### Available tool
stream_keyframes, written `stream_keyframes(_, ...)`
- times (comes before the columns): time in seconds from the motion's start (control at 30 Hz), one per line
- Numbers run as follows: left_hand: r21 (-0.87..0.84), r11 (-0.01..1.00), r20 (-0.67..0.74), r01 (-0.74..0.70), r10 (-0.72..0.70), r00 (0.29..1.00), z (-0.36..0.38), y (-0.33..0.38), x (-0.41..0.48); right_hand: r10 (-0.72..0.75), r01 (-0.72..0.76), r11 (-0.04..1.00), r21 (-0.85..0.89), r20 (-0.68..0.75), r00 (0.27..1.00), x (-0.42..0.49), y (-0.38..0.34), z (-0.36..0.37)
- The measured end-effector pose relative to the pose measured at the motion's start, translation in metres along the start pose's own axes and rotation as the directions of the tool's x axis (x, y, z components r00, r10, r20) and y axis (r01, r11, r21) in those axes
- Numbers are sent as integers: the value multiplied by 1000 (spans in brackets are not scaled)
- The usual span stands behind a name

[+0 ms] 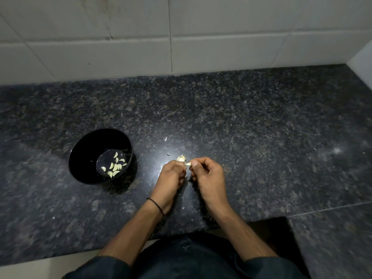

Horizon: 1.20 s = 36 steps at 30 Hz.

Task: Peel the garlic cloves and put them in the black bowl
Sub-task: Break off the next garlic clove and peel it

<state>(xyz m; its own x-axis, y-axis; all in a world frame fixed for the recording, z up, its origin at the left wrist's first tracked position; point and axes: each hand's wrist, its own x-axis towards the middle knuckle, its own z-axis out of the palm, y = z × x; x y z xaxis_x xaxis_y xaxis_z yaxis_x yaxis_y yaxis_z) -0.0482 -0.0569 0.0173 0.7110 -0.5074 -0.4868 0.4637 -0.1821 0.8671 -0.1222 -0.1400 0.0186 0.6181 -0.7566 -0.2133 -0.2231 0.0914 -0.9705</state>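
Note:
A black bowl [84, 156] stands on the dark granite counter, left of my hands, with several peeled garlic cloves [115, 167] lying in its bottom. My left hand [171, 178] grips a small garlic piece [181, 158] at its fingertips. My right hand [207, 176] pinches a pale clove or a strip of its skin [188, 163] between thumb and forefinger, right beside the left fingertips. Both hands hover close together just above the counter, to the right of the bowl.
Small bits of garlic skin [165, 139] lie scattered on the granite counter [241, 121]. A white tiled wall [181, 37] runs along the back. The counter's front edge is cut back near my body.

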Motion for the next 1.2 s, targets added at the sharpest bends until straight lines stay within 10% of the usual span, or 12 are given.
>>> stream_keyframes(0.4,520,799,13,-303,346,938,-7,-13,3,8,-12,998,-69,-49,999,2,8,-4)
stream_keyframes(0.97,191,959,-58,-210,225,973,-3,0,0,57,-58,998,-18,-59,997,-6,2,-1)
stream_keyframes(1.2,189,957,-33,-222,232,972,-1,6,-4,-227,202,895,-398,-16,974,-14,-10,-6)
